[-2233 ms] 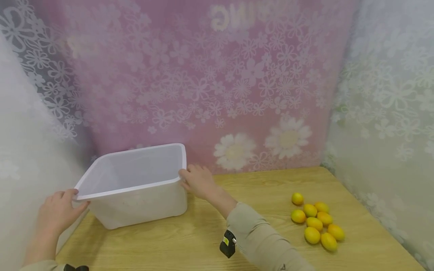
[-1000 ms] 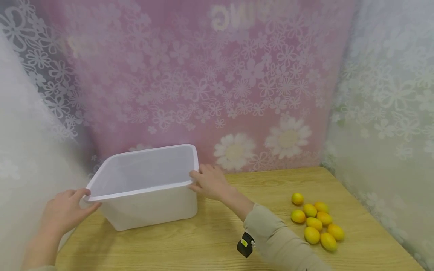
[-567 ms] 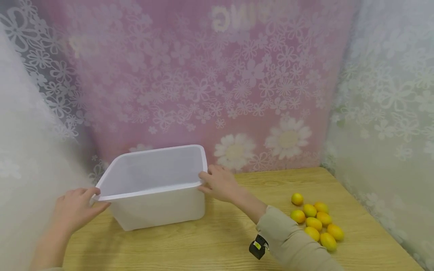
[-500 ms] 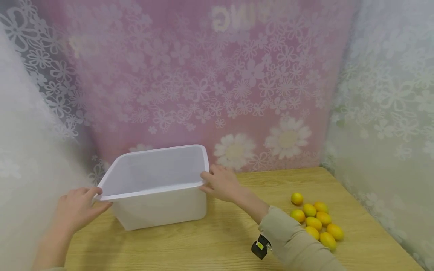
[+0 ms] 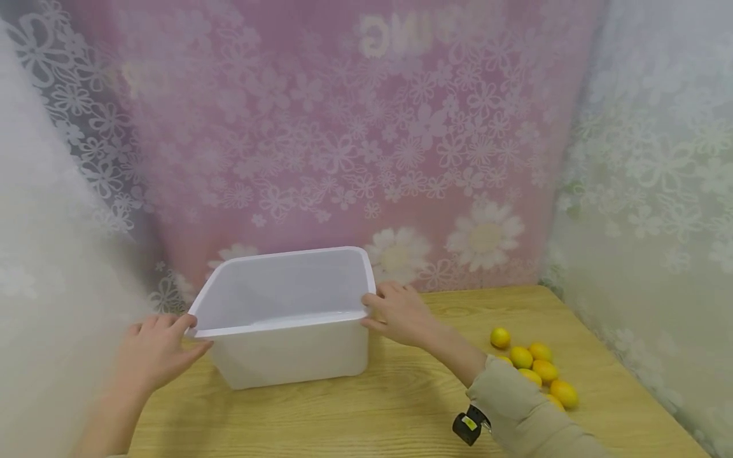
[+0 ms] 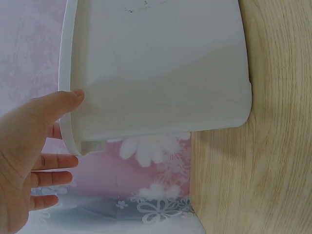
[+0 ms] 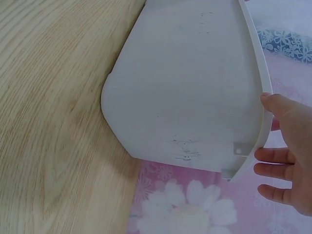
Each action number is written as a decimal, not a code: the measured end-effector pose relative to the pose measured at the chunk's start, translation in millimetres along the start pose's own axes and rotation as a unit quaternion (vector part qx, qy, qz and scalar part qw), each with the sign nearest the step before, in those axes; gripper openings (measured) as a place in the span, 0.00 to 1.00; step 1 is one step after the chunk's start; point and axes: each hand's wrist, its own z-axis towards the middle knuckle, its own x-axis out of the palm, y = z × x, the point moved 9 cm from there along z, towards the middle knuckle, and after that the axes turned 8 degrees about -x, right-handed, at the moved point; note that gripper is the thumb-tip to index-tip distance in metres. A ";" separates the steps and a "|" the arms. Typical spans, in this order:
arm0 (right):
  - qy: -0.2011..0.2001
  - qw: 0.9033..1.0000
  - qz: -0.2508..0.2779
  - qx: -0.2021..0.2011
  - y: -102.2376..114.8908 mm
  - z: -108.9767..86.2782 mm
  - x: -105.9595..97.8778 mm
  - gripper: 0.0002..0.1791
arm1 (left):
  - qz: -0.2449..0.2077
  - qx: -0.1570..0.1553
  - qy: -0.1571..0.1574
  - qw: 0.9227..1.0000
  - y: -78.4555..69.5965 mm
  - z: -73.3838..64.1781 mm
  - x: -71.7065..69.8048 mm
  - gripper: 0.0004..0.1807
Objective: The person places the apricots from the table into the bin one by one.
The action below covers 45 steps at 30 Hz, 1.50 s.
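Observation:
A white plastic bin [image 5: 292,356] with a thick rim stands on the wooden table, its inside bare where it shows. My left hand [image 5: 157,350] grips the rim at the near left corner, thumb on the outer wall and index finger over the edge. In the left wrist view the other fingers of the left hand [image 6: 29,151] stretch out past the corner. At the right end, my right hand [image 5: 401,312] pinches the rim between thumb and index finger. The right wrist view shows scuff marks on the wall of the bin [image 7: 185,87], beside the right hand [image 7: 287,146].
Several yellow-orange oval fruits [image 5: 545,370] lie grouped on the right of the wooden table [image 5: 321,420], partly covered by the right sleeve [image 5: 527,407]. A pink floral backdrop [image 5: 321,127] rises behind, with pale panels on both sides. A black wrist camera [image 5: 468,425] hangs under the right forearm.
Both hands have moved the bin to the right along the table, keeping their hold on its rim. The right sleeve now covers some of the fruits. The fruits themselves stay put.

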 end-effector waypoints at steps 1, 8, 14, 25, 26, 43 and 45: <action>-0.004 1.000 -0.004 -0.004 -0.4 -2.2 -1.8 0.20 | -0.002 0.001 0.000 1.000 -2.3 -0.1 0.1 0.27; -0.013 0.999 -0.018 -0.023 -4.5 -15.8 -7.0 0.19 | -0.009 0.011 -0.016 1.000 -16.4 -1.3 -1.4 0.26; -0.033 0.999 -0.018 -0.026 -9.3 -30.8 -14.6 0.18 | -0.007 0.020 -0.021 1.000 -33.2 -1.6 -3.2 0.25; -0.047 0.998 -0.024 -0.023 -16.9 -65.5 -28.1 0.17 | 0.009 0.051 -0.049 0.997 -67.3 -8.3 -3.1 0.23; -0.048 0.998 -0.027 -0.022 -17.7 -68.9 -29.5 0.17 | 0.008 0.056 -0.056 0.997 -70.9 -9.8 -3.9 0.23; -0.046 0.999 -0.021 -0.006 -34.8 -113.7 -51.6 0.15 | 0.008 0.074 -0.104 0.992 -118.6 -24.8 -11.0 0.22; -0.047 0.999 -0.024 -0.003 -36.3 -117.9 -54.3 0.16 | 0.009 0.079 -0.110 0.991 -123.4 -25.8 -12.9 0.22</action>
